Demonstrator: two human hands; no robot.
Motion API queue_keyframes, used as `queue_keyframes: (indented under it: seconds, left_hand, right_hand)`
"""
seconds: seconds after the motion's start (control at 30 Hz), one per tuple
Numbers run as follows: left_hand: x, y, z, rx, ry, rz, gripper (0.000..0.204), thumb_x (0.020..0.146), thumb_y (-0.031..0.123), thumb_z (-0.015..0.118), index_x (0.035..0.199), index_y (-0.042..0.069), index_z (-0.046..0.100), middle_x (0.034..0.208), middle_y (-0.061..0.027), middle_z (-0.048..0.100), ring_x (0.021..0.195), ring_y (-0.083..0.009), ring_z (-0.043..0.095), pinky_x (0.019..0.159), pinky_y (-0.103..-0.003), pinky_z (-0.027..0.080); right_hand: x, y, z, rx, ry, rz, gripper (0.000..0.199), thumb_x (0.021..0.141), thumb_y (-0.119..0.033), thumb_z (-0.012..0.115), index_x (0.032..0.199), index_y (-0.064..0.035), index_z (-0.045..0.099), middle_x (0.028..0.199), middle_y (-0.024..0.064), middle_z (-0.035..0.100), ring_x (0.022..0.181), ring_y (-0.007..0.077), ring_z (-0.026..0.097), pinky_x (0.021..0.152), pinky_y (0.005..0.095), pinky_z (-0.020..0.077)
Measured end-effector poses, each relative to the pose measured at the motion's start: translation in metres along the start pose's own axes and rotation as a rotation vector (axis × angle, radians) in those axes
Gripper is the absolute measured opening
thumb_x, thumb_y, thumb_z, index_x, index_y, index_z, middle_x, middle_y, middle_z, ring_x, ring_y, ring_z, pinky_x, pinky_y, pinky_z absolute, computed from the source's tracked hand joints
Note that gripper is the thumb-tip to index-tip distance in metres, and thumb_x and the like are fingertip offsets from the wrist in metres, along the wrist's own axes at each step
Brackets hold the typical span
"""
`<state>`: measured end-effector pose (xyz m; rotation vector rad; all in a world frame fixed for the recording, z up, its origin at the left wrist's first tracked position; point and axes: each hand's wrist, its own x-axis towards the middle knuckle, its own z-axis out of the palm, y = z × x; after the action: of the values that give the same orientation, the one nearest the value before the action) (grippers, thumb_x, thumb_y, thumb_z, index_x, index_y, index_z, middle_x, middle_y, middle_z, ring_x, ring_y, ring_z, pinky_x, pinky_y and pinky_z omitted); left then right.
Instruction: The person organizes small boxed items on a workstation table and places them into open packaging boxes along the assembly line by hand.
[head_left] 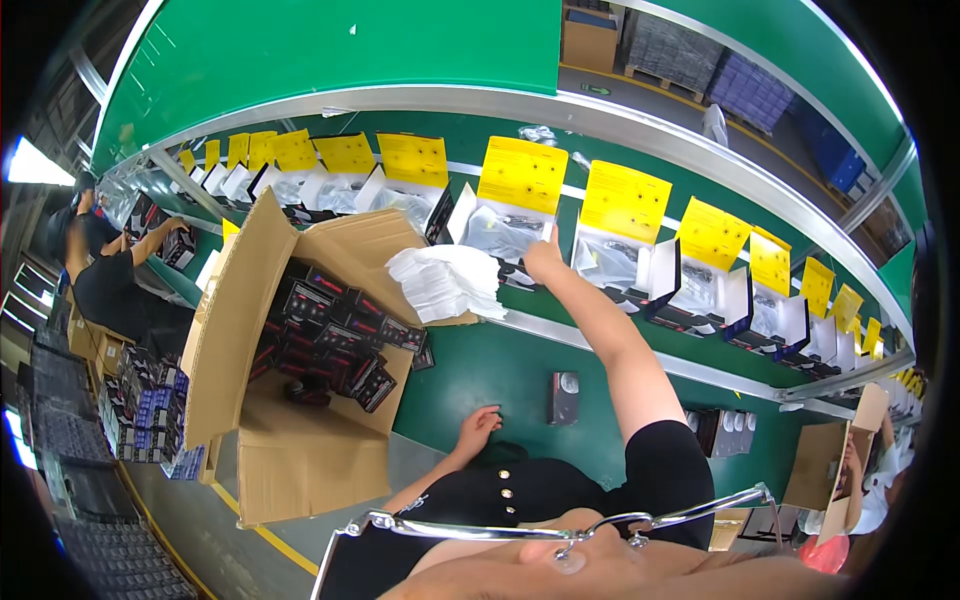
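Note:
My right hand reaches to the raised shelf, at the right front corner of an open box. One finger points up along the box's side wall and the others close on its edge. That box has a raised yellow lid and a part in a clear plastic bag inside. Low over the green bench, my left hand is empty, its fingers loosely bent and apart. A small dark box stands on the bench right of it. Left of it, a large open carton holds many small dark boxes.
More yellow-lidded boxes line the shelf both ways. Crumpled white sheeting drapes over the carton's edge. Dark boxes stand at the bench's right. One co-worker is at far left; another's hand is in a carton at right.

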<state>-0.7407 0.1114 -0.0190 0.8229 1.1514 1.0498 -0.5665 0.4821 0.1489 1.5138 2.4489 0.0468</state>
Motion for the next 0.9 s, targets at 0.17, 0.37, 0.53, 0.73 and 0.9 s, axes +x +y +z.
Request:
queue_keyframes:
  seconds: [0.17,0.37,0.53,0.73,0.9]
  left_hand:
    - [0.016,0.004,-0.012,0.078,0.021,0.039,0.026,0.096,0.008,0.059,0.121,0.0,0.062,0.093,-0.0077,0.067,0.084,-0.0133,0.065,0.078,-0.027,0.054]
    - [0.037,0.008,0.008,0.502,-0.207,0.078,0.03,0.092,0.018,0.066,0.119,0.005,0.065,0.086,-0.0054,0.069,0.08,-0.0117,0.065,0.074,-0.028,0.052]
    - [0.051,-0.034,0.026,0.633,-0.316,0.025,0.038,0.088,0.033,0.07,0.115,0.006,0.067,0.086,-0.0067,0.07,0.077,-0.0172,0.067,0.078,-0.031,0.052]
    - [0.041,-0.069,0.026,0.813,-0.425,-0.123,0.041,0.083,0.042,0.071,0.101,0.006,0.071,0.089,-0.0109,0.072,0.079,-0.0232,0.068,0.08,-0.037,0.053]
    - [0.042,-0.056,0.096,0.907,-0.556,-0.001,0.039,0.082,0.039,0.07,0.101,0.005,0.07,0.09,-0.0128,0.071,0.085,-0.0265,0.068,0.079,-0.04,0.053]
  right_hand:
    - [-0.008,-0.01,-0.018,-0.146,-0.13,0.005,0.024,0.089,-0.019,0.058,0.104,-0.0184,0.077,0.111,0.004,0.071,0.116,0.0282,0.059,0.109,0.0762,0.0018]
    - [0.001,-0.008,0.035,-0.09,0.0,0.167,0.027,0.09,-0.021,0.053,0.102,-0.0141,0.077,0.107,0.0054,0.072,0.115,0.0301,0.06,0.11,0.0733,0.0085]
    - [-0.114,-0.005,0.046,0.512,0.694,-0.115,0.051,0.076,-0.015,0.074,0.124,-0.0056,0.06,0.132,0.0191,0.054,0.13,0.0401,0.044,0.111,0.0531,0.0322]
    - [-0.264,-0.004,0.201,1.495,0.598,0.532,0.049,0.097,-0.034,0.061,0.129,0.0034,0.057,0.13,0.0212,0.058,0.119,0.0321,0.057,0.103,0.0392,0.0422]
    - [-0.408,0.044,0.334,1.626,0.315,0.917,0.052,0.1,-0.04,0.054,0.124,0.0066,0.059,0.119,0.0199,0.064,0.112,0.0275,0.06,0.096,0.036,0.045]
